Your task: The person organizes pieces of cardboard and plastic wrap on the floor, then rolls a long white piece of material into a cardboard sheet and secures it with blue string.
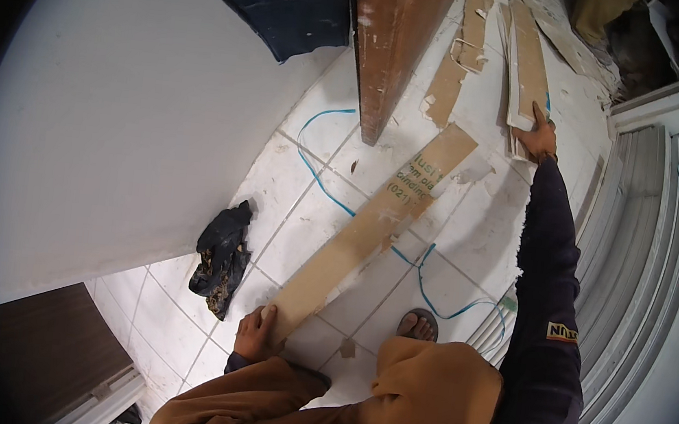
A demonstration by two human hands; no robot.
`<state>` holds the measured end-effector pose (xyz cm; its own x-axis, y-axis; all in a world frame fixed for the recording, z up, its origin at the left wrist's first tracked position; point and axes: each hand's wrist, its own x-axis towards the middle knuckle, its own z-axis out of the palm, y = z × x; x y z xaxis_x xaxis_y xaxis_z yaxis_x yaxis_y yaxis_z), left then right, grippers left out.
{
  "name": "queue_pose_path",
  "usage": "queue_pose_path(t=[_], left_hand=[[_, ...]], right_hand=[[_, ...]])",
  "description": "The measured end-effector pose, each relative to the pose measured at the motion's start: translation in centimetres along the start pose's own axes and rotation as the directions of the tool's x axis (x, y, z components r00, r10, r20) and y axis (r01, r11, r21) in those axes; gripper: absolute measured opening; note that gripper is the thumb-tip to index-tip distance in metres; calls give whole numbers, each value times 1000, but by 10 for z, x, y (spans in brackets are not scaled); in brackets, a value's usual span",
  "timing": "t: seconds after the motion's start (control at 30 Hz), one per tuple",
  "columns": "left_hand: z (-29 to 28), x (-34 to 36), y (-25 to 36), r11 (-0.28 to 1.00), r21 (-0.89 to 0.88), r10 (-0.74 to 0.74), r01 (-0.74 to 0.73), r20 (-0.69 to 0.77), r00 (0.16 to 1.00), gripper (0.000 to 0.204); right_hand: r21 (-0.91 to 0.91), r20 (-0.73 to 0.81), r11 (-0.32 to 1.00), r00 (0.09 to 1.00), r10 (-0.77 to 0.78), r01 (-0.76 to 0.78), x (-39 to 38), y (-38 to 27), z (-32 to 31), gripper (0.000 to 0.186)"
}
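A long strip of plasterboard (335, 252) with brown paper facing and green print lies slantwise across the white tiled floor. My left hand (254, 330) is closed on its near end, with the thumb on top. Far to the right, my outstretched right hand (536, 139) grips the near end of a second plasterboard strip (530, 59), which has white edges. Other pieces seem to lie beneath that strip. To its left is a torn plasterboard strip (445, 87) with ragged edges. A thin blue plastic strap (318, 179) runs under the first strip and curls out on the other side.
A crumpled black plastic bag (223, 258) lies by the white wall (118, 133). A brown wooden door edge (387, 61) and a dark blue bag (294, 3) stand ahead. Pale metal profiles (624, 231) line the right side. Broken scraps (568, 46) litter the far floor.
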<state>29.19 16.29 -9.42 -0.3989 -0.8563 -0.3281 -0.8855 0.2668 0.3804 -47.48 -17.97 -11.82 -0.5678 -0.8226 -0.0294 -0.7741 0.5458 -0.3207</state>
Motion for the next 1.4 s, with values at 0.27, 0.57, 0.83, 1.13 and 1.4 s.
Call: queue_pose_path(t=[0.27,0.57,0.83,1.13,1.4], left_hand=[[17,13,-5,996,25,85,-83,-77,993,106],[45,49,17,993,-12,117,-119,-112,987,111],[47,89,33,974,-89,176,-208,-282,943,100],[64,63,48,955,-137,219,-264,-277,936,102],[-44,101,-19,793,-185,584,-581,-43,811,68]], right_hand=[[36,-96,999,995,10,-7,-185,21,0,117],[117,19,956,963,268,-269,-435,-44,1,130],[358,224,882,945,236,-305,-531,-82,3,136],[447,160,880,982,101,-163,-573,-110,33,141],[199,438,954,891,119,-225,-566,-103,47,126]])
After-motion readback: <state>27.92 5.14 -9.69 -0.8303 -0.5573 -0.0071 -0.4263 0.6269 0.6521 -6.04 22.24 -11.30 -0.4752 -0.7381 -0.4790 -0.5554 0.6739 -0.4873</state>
